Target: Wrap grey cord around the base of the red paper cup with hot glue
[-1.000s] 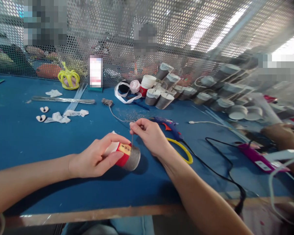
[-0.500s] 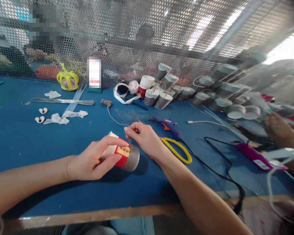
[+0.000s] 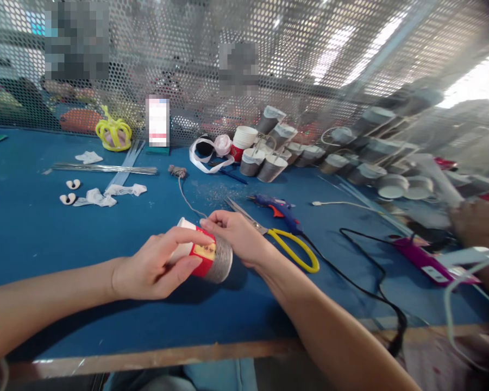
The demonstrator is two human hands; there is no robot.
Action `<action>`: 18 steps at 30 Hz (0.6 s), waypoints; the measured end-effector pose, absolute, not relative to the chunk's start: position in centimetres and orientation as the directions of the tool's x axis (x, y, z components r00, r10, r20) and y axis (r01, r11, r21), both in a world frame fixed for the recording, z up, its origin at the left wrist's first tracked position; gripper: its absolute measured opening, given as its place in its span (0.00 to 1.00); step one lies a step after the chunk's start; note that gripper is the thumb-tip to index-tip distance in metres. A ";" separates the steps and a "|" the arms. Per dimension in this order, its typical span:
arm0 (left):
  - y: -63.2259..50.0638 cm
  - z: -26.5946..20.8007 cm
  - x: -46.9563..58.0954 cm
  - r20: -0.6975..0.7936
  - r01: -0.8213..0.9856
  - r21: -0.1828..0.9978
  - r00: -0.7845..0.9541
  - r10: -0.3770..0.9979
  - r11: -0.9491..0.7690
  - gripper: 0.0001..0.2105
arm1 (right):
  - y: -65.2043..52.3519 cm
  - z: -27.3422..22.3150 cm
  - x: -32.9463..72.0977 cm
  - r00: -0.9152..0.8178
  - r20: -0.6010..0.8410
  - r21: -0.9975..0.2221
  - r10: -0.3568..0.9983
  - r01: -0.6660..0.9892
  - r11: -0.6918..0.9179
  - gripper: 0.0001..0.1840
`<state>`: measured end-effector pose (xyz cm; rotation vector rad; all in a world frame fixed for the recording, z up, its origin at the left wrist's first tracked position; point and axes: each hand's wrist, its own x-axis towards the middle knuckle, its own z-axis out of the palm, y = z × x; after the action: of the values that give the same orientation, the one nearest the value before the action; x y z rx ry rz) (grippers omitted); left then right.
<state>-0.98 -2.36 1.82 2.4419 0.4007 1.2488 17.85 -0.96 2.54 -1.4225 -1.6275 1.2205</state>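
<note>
A red and white paper cup (image 3: 204, 259) lies on its side above the blue table, grey yarn (image 3: 222, 259) wound around the end on the right. My left hand (image 3: 158, 263) is closed around the cup from the left, fingers on top and thumb in front. At the cup's far side, my right hand (image 3: 238, 233) pinches the yarn strand, its fingertips close to the cup wall. From there the strand runs back to a small yarn bundle (image 3: 176, 172) on the table. Scissors with yellow handles (image 3: 295, 251) lie just right of my right hand.
A blue glue gun (image 3: 277, 209) with a black cord lies behind the scissors. Several yarn-wrapped cups (image 3: 272, 168) are grouped at the back. Thin wires (image 3: 106, 169) and white scraps lie left. A phone (image 3: 158, 122) stands by the mesh. Another person's hand (image 3: 478, 220) is at right.
My right hand has moved slightly left and down toward the cup with the strand. More of the scissors' blades now shows. The other person's hand at right has shifted.
</note>
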 end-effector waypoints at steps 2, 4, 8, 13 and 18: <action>-2.4 1.8 -1.0 0.716 0.089 0.441 0.566 0.410 -0.893 0.12 | -0.9 2.3 17.8 -0.223 -0.138 -0.934 0.965 0.353 -0.052 0.18; -2.4 1.9 -1.0 0.718 0.096 0.437 0.561 0.411 -0.894 0.12 | -0.8 2.1 17.8 -0.240 -0.163 -0.937 0.957 0.341 -0.074 0.19; -2.4 1.9 -0.9 0.730 0.098 0.425 0.551 0.404 -0.900 0.11 | -0.6 1.9 17.9 -0.260 -0.198 -0.939 0.945 0.327 -0.107 0.19; -2.4 1.9 -0.8 0.737 0.092 0.416 0.548 0.395 -0.905 0.10 | -0.6 1.8 17.9 -0.272 -0.234 -0.937 0.933 0.319 -0.142 0.18; -2.4 2.0 -0.9 0.746 0.082 0.405 0.547 0.381 -0.911 0.10 | -0.6 1.9 17.8 -0.275 -0.255 -0.939 0.927 0.300 -0.169 0.18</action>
<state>-0.85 -2.42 2.04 2.4644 0.3822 1.3023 17.77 -0.62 1.92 -1.4191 -1.5462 1.4729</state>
